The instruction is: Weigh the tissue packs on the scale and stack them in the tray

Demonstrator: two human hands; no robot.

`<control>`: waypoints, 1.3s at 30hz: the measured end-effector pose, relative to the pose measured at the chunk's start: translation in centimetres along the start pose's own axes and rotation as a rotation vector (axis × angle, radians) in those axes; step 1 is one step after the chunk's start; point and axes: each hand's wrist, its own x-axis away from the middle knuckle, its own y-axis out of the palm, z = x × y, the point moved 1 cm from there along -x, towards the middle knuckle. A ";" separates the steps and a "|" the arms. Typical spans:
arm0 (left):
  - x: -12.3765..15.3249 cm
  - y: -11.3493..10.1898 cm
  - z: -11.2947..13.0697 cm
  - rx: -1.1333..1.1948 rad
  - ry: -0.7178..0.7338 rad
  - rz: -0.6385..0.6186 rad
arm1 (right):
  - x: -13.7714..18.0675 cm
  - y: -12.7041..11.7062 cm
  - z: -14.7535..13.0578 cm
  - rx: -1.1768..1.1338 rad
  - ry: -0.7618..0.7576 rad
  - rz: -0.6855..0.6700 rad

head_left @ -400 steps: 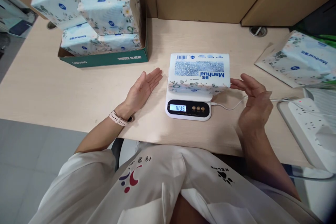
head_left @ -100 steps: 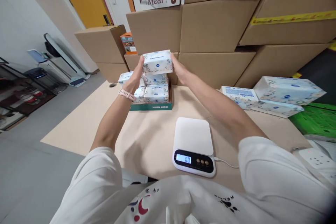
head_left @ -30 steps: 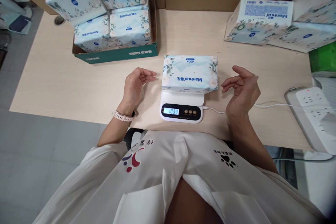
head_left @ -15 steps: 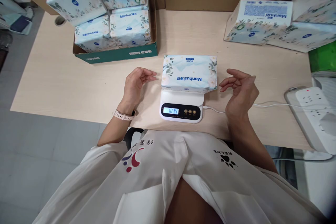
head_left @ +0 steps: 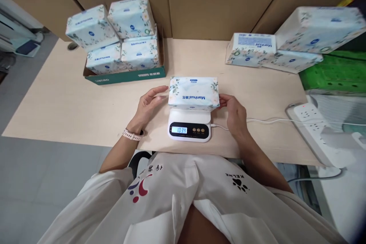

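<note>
Left hand (head_left: pixel 147 105): open, palm turned inward, fingers loosely spread; the forefinger reaches toward the left end of the tissue pack (head_left: pixel 193 93), and contact cannot be made out. Right hand (head_left: pixel 233 110): open, fingers bent, their tips laid against the pack's right end and partly hidden behind it. Neither hand closes around anything. Both forearms rest low over the near edge of the desk (head_left: pixel 65 103); a watch (head_left: pixel 132 134) sits on the left wrist.

The single tissue pack lies flat on the scale (head_left: pixel 189 127), between the two hands, and covers most of the platform. The lit display reads 103.4, with three round buttons beside it. A white cable (head_left: pixel 257 121) runs from the scale's right side toward the power strip (head_left: pixel 313 120), whose far end is blurred and partly covered.

Rear left: one green-edged tray (head_left: pixel 126 77) holding four packs, two stacked on two; its lettering is too small to read. Rear right: three further packs (head_left: pixel 250 48), the topmost blurred. Cardboard boxes (head_left: pixel 217 4) stand behind the desk and are cut off by the frame.
</note>
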 end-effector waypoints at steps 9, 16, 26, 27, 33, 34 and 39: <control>0.4 1.1 0.3 -0.177 0.071 -0.253 | 0.7 0.5 -0.5 0.159 -0.082 -0.162; -5.4 5.4 2.0 -0.188 0.215 -0.287 | -2.8 0.0 0.0 0.236 -0.064 -0.048; -21.4 18.2 3.4 -0.127 0.326 -0.358 | -20.4 -8.8 -1.4 0.687 -0.160 0.177; -22.2 19.3 3.1 -0.141 0.278 -0.345 | -21.3 -9.5 -1.7 0.741 -0.157 0.178; -24.4 23.4 1.3 -0.279 0.112 -0.362 | -22.1 -11.4 -2.1 0.945 -0.136 0.212; -24.2 23.5 1.2 -0.322 0.097 -0.377 | -21.6 -11.4 -2.2 0.946 -0.155 0.211; -22.0 19.4 2.1 -0.415 0.184 -0.344 | -19.5 -9.7 -3.8 0.808 -0.296 0.190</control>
